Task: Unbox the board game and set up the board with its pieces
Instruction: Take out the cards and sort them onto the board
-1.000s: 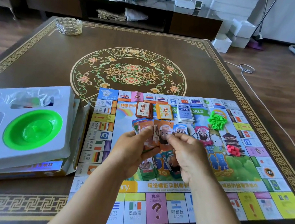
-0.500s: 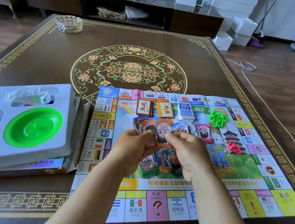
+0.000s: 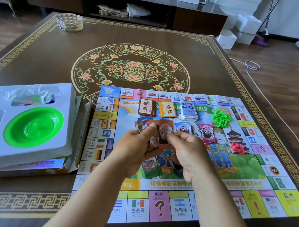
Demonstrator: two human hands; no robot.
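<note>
Board (image 3: 248,194) unfolded; card decks (image 3: 168,110) and houses (image 3: 221,118) sit beyond your fingers. Both hands, left hand (image 3: 132,149) and right hand (image 3: 190,157), pinch fanned paper money (image 3: 164,132); sorting it remains.

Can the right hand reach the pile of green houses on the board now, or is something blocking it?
Probably yes, but not right away. The green houses lie uncovered on the board, beyond the right hand, with nothing between. However, that hand is pinching the play money together with the left hand, so it must let go first.
</note>
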